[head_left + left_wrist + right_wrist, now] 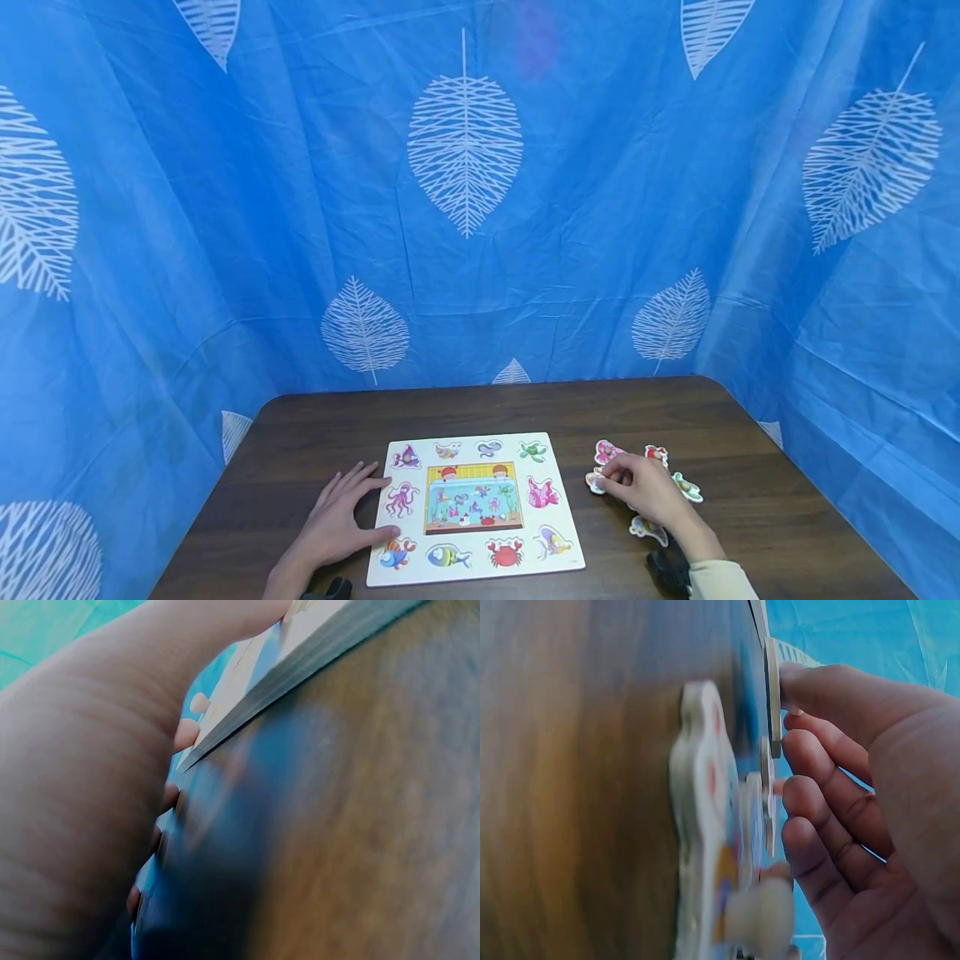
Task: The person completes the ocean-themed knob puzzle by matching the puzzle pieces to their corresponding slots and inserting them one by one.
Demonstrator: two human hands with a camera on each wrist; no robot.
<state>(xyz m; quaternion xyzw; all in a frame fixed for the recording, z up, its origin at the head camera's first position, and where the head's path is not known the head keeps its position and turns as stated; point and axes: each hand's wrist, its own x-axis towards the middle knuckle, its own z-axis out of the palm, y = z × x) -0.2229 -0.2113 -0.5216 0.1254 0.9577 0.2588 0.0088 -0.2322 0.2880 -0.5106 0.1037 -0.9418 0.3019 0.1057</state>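
Note:
A flat, pale puzzle board (412, 575) printed with sea animals around a fish-tank picture lies on the table. My left hand (337, 518) rests at its left side, fingers spread, the thumb over the lower left edge and the index fingertip at the edge higher up. To the right of the board, my right hand (648, 492) pinches a small puzzle piece (595, 482) between thumb and index finger. In the right wrist view that puzzle piece (773, 697) stands edge-on at the fingertips, its picture mostly hidden. The other right fingers are loosely bent.
Several loose pieces surround the right hand: a pink piece (606, 452), a red piece (657, 455), a green piece (687, 487) and a knobbed piece (648, 530) near the wrist. The dark wooden table (330, 425) ends at a blue leaf-print curtain (570, 275).

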